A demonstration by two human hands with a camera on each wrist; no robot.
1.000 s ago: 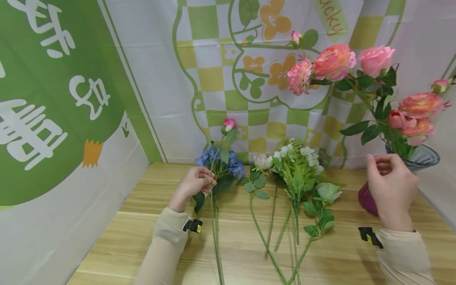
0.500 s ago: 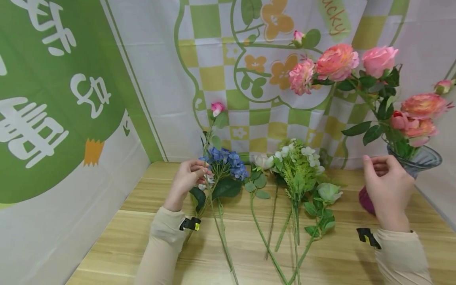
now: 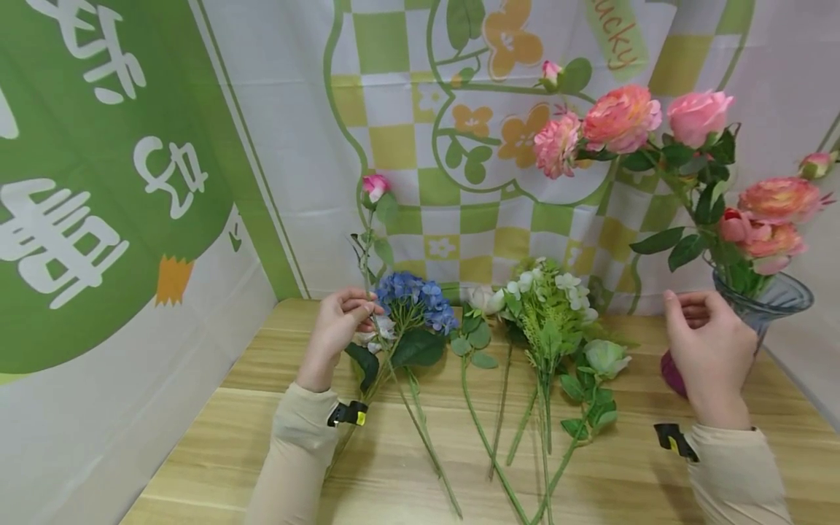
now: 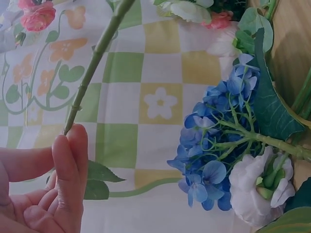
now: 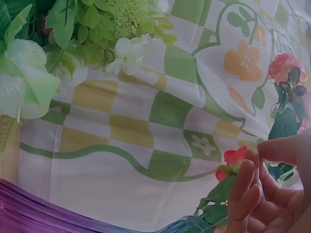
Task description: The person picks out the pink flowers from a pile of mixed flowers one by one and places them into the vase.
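Note:
My left hand [image 3: 337, 328] pinches the green stem [image 4: 95, 65] of a long flower between thumb and fingertips. Its pink bud [image 3: 376, 187] rises above the hand, and the stem's lower end slants down to the right over the table. Just right of that hand lie a blue hydrangea [image 3: 420, 300] and a white flower [image 4: 257, 191]. My right hand [image 3: 712, 350] hovers in front of a glass vase [image 3: 790, 295], fingers loosely curled, nothing seen in them. Peach and pink roses [image 3: 620, 120] stand in the vase. A red bud [image 5: 233, 160] shows behind the right fingertips in the right wrist view.
On the wooden table [image 3: 216, 459], between the hands, lie a bunch of white blossoms with green sprigs [image 3: 547, 306], a pale green rose [image 3: 605, 357] and a whitish flower [image 3: 484, 299]. A checked cloth [image 3: 394, 146] hangs behind.
My left hand has shifted left with the stem. The bud has moved up and left, and the stem's lower end has swung right. My right hand has drifted slightly left.

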